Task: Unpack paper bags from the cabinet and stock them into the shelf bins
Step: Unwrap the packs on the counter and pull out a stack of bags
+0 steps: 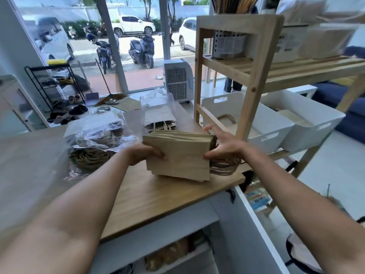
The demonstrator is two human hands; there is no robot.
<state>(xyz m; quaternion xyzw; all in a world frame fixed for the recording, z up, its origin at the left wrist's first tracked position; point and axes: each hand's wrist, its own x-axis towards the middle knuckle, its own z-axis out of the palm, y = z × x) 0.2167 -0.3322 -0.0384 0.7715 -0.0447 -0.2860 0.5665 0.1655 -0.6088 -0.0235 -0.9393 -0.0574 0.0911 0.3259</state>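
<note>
Shelf [245, 91]: I judge the upright post could snag the load on the way in.
Bin [256, 123]: sits behind that post.
Paper bags [177, 155]: stack above the surface [158, 194]; may fan out.
Hands: left [144, 153] and right [223, 143] clamp its 2 ends.

White portable air cooler [178, 81] stood by the glass door, black wire shoe rack [51, 86] w/ shoes nearby, dark scooters [141, 48] parked outside.
</note>
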